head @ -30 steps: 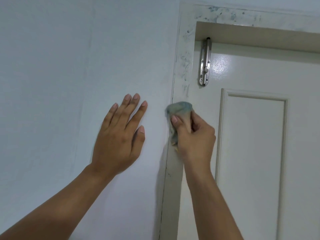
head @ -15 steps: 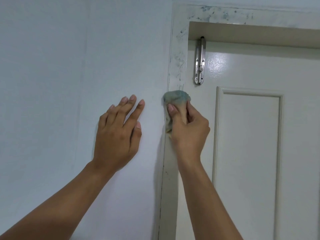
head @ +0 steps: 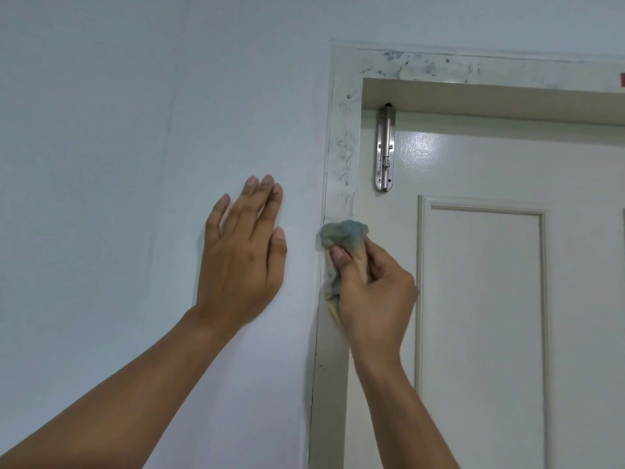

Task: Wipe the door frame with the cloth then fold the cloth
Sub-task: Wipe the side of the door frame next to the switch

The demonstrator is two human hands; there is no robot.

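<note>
A white door frame runs up the left of a shut door and across its top, smeared with blue-grey scribble marks above the cloth. My right hand grips a crumpled blue-green cloth and presses it against the frame's upright. A yellowish corner of the cloth pokes out below the hand. My left hand lies flat on the wall just left of the frame, fingers apart, holding nothing.
The white panelled door fills the right side. A steel slide bolt is fixed at its top left corner, right beside the frame. Plain pale wall stretches to the left. A small red mark shows at the frame's far right.
The view has tilted up, so the frame top sits lower in the picture. My right hand with the cloth has slid a little down the upright. The left hand stays on the wall.
</note>
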